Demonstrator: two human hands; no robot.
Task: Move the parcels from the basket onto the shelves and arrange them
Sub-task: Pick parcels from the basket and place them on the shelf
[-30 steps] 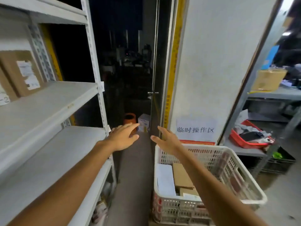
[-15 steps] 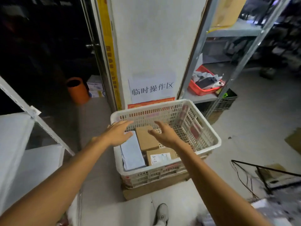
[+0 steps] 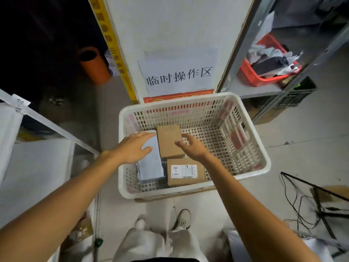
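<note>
While the plain brown box point(image 3: 169, 140) lies in the basket's point(image 3: 151, 193) left half beside the grey parcel point(image 3: 151, 167), I should clasp its long sides with my left hand point(image 3: 135, 148) and right hand point(image 3: 192, 146), both slack and empty.

A white pillar point(image 3: 179, 25) stands at the back, with a paper sign point(image 3: 179, 74) printed 临时操作区 taped to it and a red strip point(image 3: 179, 95) just beneath. A yellow lettered band point(image 3: 113, 48) runs down the pillar's left edge. To the left, in the dark, an orange bin point(image 3: 93, 65) stands on the floor. To the right is a red tray point(image 3: 251, 76) heaped with grey and dark bags, and a black crate point(image 3: 294, 96) sits lower, beside it. On the pale tiled floor point(image 3: 302, 148) at the right lie tangled black cables point(image 3: 293, 201) and a black metal frame point(image 3: 321, 203). Nearest are a white shoe point(image 3: 182, 219) and light trousers point(image 3: 151, 244).
</note>
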